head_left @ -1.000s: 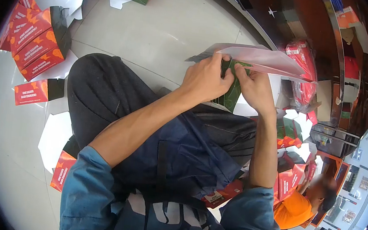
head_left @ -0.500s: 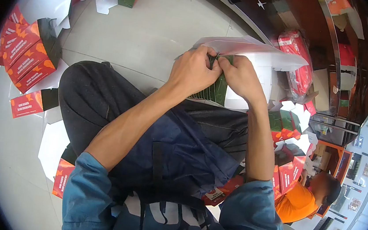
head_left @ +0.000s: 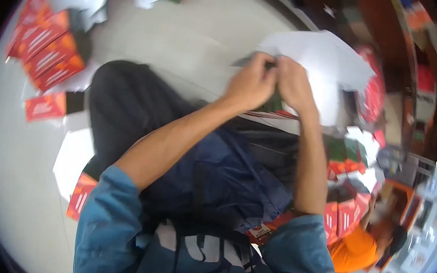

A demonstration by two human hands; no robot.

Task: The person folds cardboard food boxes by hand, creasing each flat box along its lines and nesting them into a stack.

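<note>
Left hand [head_left: 249,86]: upper centre, pinching white-and-green carton [head_left: 316,51]; detail blurred.
Right hand [head_left: 294,86]: upper centre, beside left hand, gripping same carton.
Red boxes [head_left: 52,52]: stacked, upper left of frame.
Second person [head_left: 357,251]: orange top, lower right.

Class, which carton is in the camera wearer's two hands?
The white-and-green carton, opened out, between the left hand and right hand; the red cartons at far left are in neither grip.

White lettering on red boxes [head_left: 58,57] blurred; no words readable.
</note>
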